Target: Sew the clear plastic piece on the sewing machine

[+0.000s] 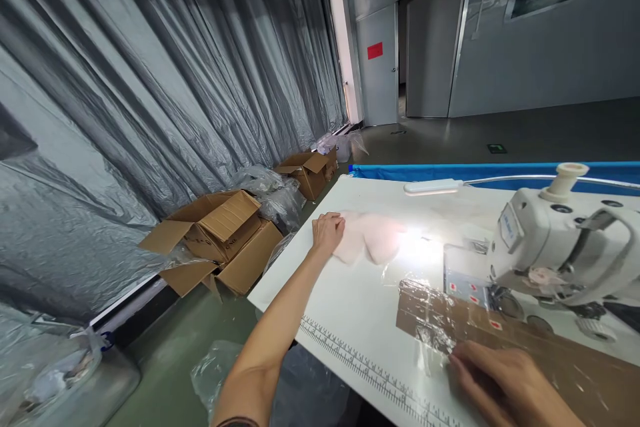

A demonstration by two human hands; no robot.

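Note:
My left hand (327, 233) reaches out over the white table, its fingers bent and pressed together at the left edge of a pale pink cloth piece (353, 237). The cloth lies flat and has two rounded lobes; glare washes out its right end. My right hand (505, 377) is lower right, over the edge of a brown taped board (430, 313). Its thumb and fingers are closed together, and whatever is between them is hidden. To the right stands a white sewing machine (530, 240), its needle area partly hidden from this angle.
A printed ruler (360, 367) runs along the table's (380, 320) near edge. A lamp bar (433, 187) lies at the back. Opened cardboard boxes (220, 227) and clear plastic bags (280, 203) crowd the floor on the left, with a plastic bin (110, 380) nearer.

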